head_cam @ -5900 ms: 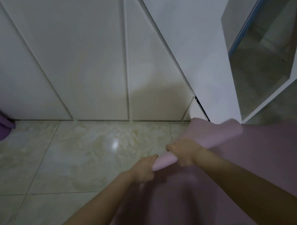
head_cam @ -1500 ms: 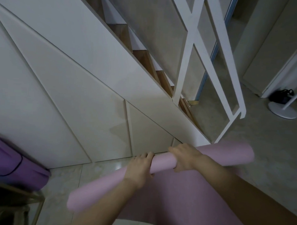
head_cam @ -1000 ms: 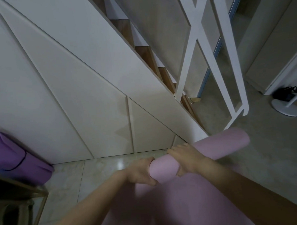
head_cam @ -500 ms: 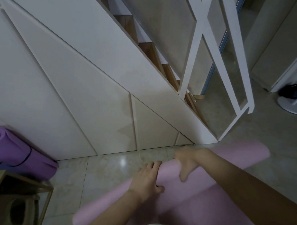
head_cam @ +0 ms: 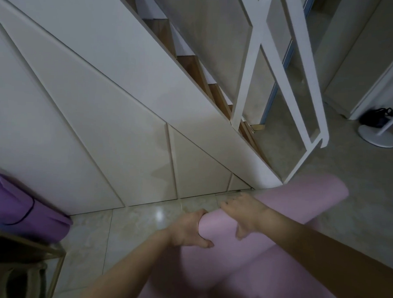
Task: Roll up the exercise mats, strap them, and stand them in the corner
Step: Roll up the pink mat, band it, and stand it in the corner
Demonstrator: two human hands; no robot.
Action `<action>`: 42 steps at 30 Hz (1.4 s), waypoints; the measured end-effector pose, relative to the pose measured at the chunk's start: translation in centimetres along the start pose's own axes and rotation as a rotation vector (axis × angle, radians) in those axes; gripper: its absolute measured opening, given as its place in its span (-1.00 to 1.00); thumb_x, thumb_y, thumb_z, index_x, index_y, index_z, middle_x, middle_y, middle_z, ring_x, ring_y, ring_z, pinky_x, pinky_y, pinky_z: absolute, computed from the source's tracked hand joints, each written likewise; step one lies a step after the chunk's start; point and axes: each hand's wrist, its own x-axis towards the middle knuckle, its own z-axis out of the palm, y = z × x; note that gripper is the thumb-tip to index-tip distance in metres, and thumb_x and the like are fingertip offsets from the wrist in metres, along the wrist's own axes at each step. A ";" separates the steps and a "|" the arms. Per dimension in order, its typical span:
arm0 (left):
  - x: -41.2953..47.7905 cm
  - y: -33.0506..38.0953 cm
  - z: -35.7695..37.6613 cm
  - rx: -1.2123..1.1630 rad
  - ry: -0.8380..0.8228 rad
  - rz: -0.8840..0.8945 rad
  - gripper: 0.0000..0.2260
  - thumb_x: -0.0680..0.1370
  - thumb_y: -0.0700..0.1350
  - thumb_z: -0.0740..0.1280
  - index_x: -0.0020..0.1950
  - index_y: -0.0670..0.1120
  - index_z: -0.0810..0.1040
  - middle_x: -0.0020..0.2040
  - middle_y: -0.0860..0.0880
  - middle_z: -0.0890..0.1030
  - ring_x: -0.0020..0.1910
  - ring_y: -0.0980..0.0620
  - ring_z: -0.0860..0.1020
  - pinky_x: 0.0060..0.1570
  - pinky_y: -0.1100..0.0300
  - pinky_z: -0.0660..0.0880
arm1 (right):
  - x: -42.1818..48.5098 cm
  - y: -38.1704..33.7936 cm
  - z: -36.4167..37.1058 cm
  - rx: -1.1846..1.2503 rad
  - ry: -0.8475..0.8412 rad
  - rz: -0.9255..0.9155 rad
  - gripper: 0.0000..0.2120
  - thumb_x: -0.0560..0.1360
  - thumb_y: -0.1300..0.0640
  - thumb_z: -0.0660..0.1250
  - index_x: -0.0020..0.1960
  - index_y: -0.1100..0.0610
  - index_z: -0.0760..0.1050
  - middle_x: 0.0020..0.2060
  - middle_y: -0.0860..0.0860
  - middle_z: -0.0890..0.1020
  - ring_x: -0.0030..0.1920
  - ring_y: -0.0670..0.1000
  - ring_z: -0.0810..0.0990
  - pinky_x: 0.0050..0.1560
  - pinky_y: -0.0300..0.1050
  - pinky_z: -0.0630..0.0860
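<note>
A white panelled stair side [head_cam: 97, 126] fills the far half of the view, wooden treads showing above it, and it meets the pale tiled floor [head_cam: 129, 227] along its foot. On that floor the pink exercise mat [head_cam: 312, 199] is partly rolled: the roll runs slantwise from the middle of the floor up to the right, its far end near the foot of the white stair railing [head_cam: 282, 69], while the flat, unrolled part spreads toward the near edge of the view (whether the roll touches the tiles cannot be told). A purple exercise mat [head_cam: 37, 218], already rolled, lies at the floor's left edge against the panels, a thin black strap [head_cam: 29, 211] around it, and a light wooden frame [head_cam: 60, 269] stands just in front of it. The left hand [head_cam: 187, 230] clasps the roll's near end, fingers curled over the top and thumb beneath. The right hand [head_cam: 242, 215] grips the roll just beside it from above, thumb on the near side. At the far right stand a white round base [head_cam: 377, 138] and a dark bag [head_cam: 374, 117]
</note>
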 end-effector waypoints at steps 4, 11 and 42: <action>0.6 0.5 -1.3 0.017 -0.064 0.025 -0.45 0.33 0.06 0.53 0.22 -0.04 0.41 0.14 0.01 0.56 0.11 -0.03 0.52 0.05 0.20 0.43 | -0.3 0.2 0.1 0.075 0.057 0.044 -0.40 0.31 -0.01 0.47 0.22 0.16 0.29 0.10 0.09 0.53 0.06 0.13 0.53 0.00 -0.05 0.43; 0.0 1.2 1.0 0.203 0.172 -0.034 -0.41 0.38 0.11 0.42 0.34 0.00 0.31 0.23 -0.04 0.48 0.16 -0.12 0.47 0.04 0.11 0.39 | -0.5 1.3 -1.2 0.245 -0.020 0.088 -0.50 0.28 -0.01 0.48 0.14 0.13 0.42 0.03 0.08 0.59 -0.01 0.11 0.56 -0.11 -0.12 0.47; 1.3 1.7 -1.1 0.305 0.034 -0.024 -0.40 0.29 0.15 0.51 0.20 -0.04 0.37 0.17 -0.04 0.56 0.13 -0.10 0.51 0.04 0.09 0.47 | -0.9 -0.5 -1.9 0.186 -0.029 0.111 -0.35 0.25 -0.13 0.51 0.21 0.11 0.36 0.09 0.03 0.55 0.06 0.10 0.56 0.00 -0.07 0.49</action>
